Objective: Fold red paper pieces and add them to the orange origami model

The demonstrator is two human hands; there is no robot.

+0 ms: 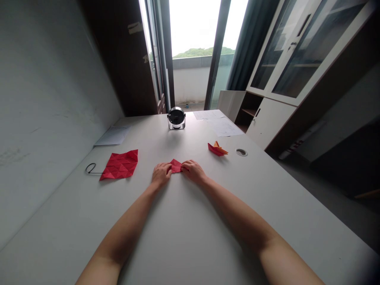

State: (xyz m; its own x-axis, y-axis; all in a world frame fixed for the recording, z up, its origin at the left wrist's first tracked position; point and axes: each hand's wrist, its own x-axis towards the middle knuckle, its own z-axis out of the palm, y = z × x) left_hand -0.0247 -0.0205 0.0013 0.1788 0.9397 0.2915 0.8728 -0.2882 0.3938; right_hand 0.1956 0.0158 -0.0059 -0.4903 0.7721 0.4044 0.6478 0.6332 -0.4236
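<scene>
Round device: It stood upright toward the far end of the white desk, dark-faced in a silvery stand, as I watched from my distant post.
Folded red paper: The small piece lay on the desk, on the near side of the round device and well apart from it, its middle visible between two hands.
Left hand: Fingers narrowly curled, it held the paper's left side, in front of the round device and slightly left.
Right hand: Fingers bent close together, it held the paper's right side, in front of the round device and slightly right; I could not make out the grip beneath.
Creased sheet: Red and crossed with fold lines, it lay spread nearer than the round device and to its left, a black cord reaching its edge.
Paper boat: Folded in red and orange, it sat nearer than the round device and to its right.
Window: Daylight shone behind the round device.
</scene>
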